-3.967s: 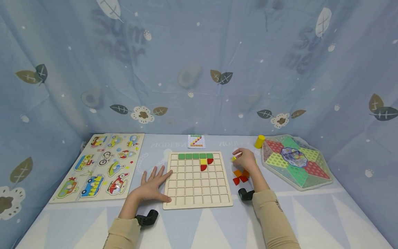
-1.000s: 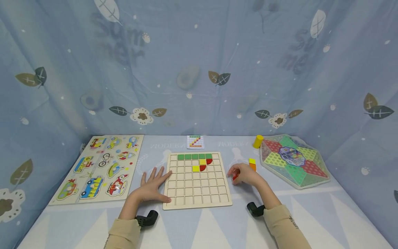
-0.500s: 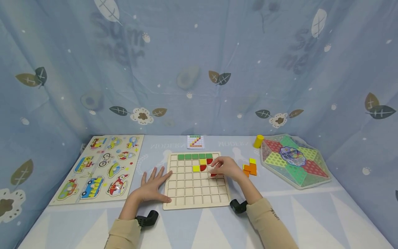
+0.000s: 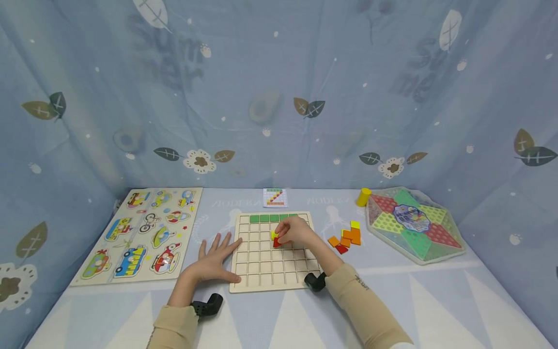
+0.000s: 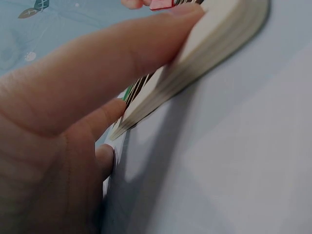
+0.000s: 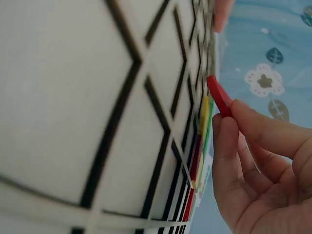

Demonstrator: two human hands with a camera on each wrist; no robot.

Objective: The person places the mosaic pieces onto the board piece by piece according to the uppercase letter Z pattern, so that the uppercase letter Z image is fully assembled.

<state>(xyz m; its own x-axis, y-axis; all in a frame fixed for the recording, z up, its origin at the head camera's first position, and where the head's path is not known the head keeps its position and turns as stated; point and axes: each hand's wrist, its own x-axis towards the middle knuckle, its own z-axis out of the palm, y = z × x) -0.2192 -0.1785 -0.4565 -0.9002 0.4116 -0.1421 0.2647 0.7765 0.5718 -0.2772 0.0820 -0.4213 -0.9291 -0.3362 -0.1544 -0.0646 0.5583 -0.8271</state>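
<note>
My right hand [image 4: 293,230] pinches a red quarter-round tile [image 6: 220,97] between thumb and fingertips, tilted over the wooden grid board [image 4: 253,271]. In the head view that tile sits just below a yellow square [image 4: 273,234] on the board. A row of green squares [image 4: 265,218] runs along the board's upper part, its right end partly covered by the hand. The left hand [image 4: 214,261] lies spread at the board's left edge, thumb and a fingertip touching the rim. In the left wrist view, the thumb [image 5: 161,41] rests along the board's edge.
Several loose orange tiles [image 4: 355,236], a yellow one [image 4: 355,225] and a red one [image 4: 341,249] lie right of the board. Behind it stands a pattern card [image 4: 275,198]. A picture puzzle [image 4: 139,232] lies left; a yellow cylinder [image 4: 364,197] and a game box [image 4: 414,225] stand right.
The right hand has placed a yellow square on the board, picked up a red tile from the pile, and carried it left over the board. The left hand has stayed put.
</note>
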